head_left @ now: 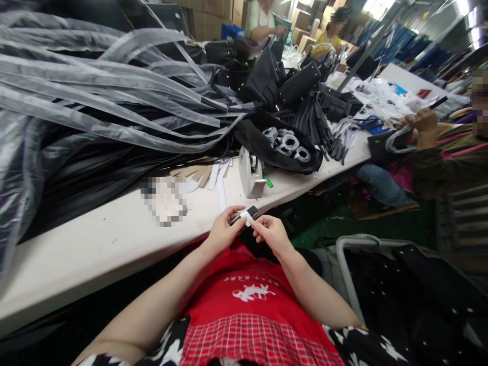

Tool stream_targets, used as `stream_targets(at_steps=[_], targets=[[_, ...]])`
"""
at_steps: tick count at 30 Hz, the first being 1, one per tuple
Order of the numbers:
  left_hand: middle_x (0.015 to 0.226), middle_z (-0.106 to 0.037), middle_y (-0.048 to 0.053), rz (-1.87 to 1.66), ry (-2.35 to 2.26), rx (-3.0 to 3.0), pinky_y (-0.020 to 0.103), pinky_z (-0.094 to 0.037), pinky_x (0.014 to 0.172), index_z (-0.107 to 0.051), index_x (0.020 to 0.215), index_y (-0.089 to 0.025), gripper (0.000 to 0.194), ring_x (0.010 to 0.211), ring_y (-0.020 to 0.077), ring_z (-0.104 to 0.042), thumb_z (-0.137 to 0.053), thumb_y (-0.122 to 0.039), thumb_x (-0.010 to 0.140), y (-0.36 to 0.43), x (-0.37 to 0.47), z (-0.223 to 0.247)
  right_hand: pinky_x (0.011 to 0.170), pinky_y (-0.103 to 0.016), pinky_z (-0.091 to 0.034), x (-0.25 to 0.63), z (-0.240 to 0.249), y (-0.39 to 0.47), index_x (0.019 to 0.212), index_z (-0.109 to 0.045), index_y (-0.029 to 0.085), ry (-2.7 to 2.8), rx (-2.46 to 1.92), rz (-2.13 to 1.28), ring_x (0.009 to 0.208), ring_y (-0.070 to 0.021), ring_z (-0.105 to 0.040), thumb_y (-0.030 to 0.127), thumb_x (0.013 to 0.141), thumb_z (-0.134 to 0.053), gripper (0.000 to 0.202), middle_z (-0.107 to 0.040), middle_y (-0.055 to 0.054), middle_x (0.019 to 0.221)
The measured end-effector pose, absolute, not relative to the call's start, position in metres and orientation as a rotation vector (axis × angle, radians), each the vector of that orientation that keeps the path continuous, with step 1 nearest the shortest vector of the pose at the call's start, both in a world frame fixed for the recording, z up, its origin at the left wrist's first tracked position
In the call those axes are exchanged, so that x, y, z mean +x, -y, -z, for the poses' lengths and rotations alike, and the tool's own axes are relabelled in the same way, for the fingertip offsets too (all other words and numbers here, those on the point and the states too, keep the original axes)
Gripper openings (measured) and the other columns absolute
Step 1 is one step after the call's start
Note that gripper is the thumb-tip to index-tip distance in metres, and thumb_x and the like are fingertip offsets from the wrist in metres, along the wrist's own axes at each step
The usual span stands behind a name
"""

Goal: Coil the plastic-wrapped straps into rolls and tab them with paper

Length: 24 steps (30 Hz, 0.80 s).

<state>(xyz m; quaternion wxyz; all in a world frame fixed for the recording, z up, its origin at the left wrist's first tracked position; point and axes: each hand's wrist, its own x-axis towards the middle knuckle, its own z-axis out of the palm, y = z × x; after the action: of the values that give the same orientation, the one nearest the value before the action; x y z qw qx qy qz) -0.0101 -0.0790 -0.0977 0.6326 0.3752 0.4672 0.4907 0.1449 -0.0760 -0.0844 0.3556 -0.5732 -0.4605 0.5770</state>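
My left hand (224,227) is closed on a short black strip (252,210) just over the table's front edge. A small white piece (247,218), paper or tape, lies across that strip. The fingers of my right hand (271,234) pinch the white piece at its lower right end. Just beyond my hands stands a pale tape dispenser (247,178). White and brown paper strips (206,175) lie fanned out to its left.
Long black straps in clear plastic sleeves (114,76) cover the table's left side. Rolls of tape (285,142) rest on black material behind the dispenser. Black bags (263,76) are piled farther back. At right, a metal-framed cart (345,269) holds black pieces. Other people work around the table.
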Motion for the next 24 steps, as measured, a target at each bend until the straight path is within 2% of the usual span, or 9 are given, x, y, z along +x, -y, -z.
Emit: stream_targets(at_steps=[4, 9, 11, 15, 19, 21, 24], targets=[[0.084, -0.068, 0.006, -1.110, -1.143, 0.830, 0.022, -0.043, 0.056, -0.066, 0.101, -0.012, 0.043, 0.068, 0.0140, -0.058, -0.074, -0.041, 0.070, 0.081, -0.006, 0.096, 0.038, -0.018, -0.040, 0.145, 0.086, 0.076, 0.064, -0.064, 0.015, 1.173, -1.468, -1.562, 0.038, -0.0082, -0.053, 0.048, 0.066, -0.077, 0.036, -0.065, -0.001, 0.053], [0.077, -0.066, 0.003, -1.184, -1.222, 0.722, 0.022, -0.044, 0.055, -0.067, 0.105, -0.012, 0.048, 0.063, 0.0126, -0.056, -0.074, -0.044, 0.070, 0.080, 0.002, 0.096, 0.048, -0.020, -0.047, 0.145, 0.084, 0.076, 0.079, -0.071, 0.015, 1.106, -1.339, -1.679, 0.051, -0.0111, -0.064, 0.043, 0.063, -0.079, 0.034, -0.073, -0.005, 0.070], [0.076, -0.066, 0.002, -1.198, -1.227, 0.758, 0.023, -0.045, 0.057, -0.068, 0.105, -0.013, 0.045, 0.064, 0.0134, -0.056, -0.071, -0.045, 0.073, 0.081, 0.004, 0.096, 0.050, -0.021, -0.048, 0.144, 0.086, 0.076, 0.078, -0.072, 0.015, 1.104, -1.323, -1.642, 0.054, -0.0123, -0.065, 0.042, 0.064, -0.078, 0.031, -0.073, -0.005, 0.071], [0.089, -0.069, 0.005, -1.264, -1.239, 0.967, 0.029, -0.049, 0.074, -0.071, 0.102, -0.017, 0.035, 0.081, 0.0188, -0.061, -0.057, -0.044, 0.086, 0.085, 0.008, 0.093, 0.048, -0.023, -0.048, 0.142, 0.094, 0.075, 0.072, -0.071, 0.015, 1.137, -1.354, -1.507, 0.052, -0.0148, -0.065, 0.039, 0.069, -0.074, 0.024, -0.070, -0.004, 0.064], [0.106, -0.065, 0.007, -1.346, -1.215, 1.260, 0.034, -0.044, 0.095, -0.071, 0.107, -0.022, 0.030, 0.103, 0.0220, -0.059, -0.048, -0.036, 0.094, 0.093, 0.014, 0.088, 0.042, -0.024, -0.044, 0.142, 0.097, 0.074, 0.067, -0.070, 0.015, 1.122, -1.440, -1.354, 0.044, -0.0139, -0.056, 0.038, 0.073, -0.070, 0.023, -0.065, -0.002, 0.055], [0.112, -0.061, 0.008, -1.383, -1.215, 1.327, 0.036, -0.041, 0.101, -0.070, 0.112, -0.024, 0.030, 0.110, 0.0223, -0.056, -0.046, -0.034, 0.095, 0.094, 0.016, 0.088, 0.045, -0.025, -0.045, 0.142, 0.095, 0.075, 0.073, -0.070, 0.016, 1.131, -1.386, -1.324, 0.048, -0.0146, -0.056, 0.036, 0.074, -0.068, 0.020, -0.067, -0.003, 0.061], [0.121, -0.056, 0.009, -1.380, -1.225, 1.358, 0.040, -0.037, 0.107, -0.068, 0.116, -0.027, 0.031, 0.119, 0.0238, -0.051, -0.046, -0.034, 0.095, 0.092, 0.017, 0.091, 0.064, -0.031, -0.054, 0.143, 0.088, 0.080, 0.096, -0.069, 0.017, 1.194, -1.152, -1.384, 0.072, -0.0208, -0.065, 0.034, 0.079, -0.060, 0.025, -0.071, -0.006, 0.084]])
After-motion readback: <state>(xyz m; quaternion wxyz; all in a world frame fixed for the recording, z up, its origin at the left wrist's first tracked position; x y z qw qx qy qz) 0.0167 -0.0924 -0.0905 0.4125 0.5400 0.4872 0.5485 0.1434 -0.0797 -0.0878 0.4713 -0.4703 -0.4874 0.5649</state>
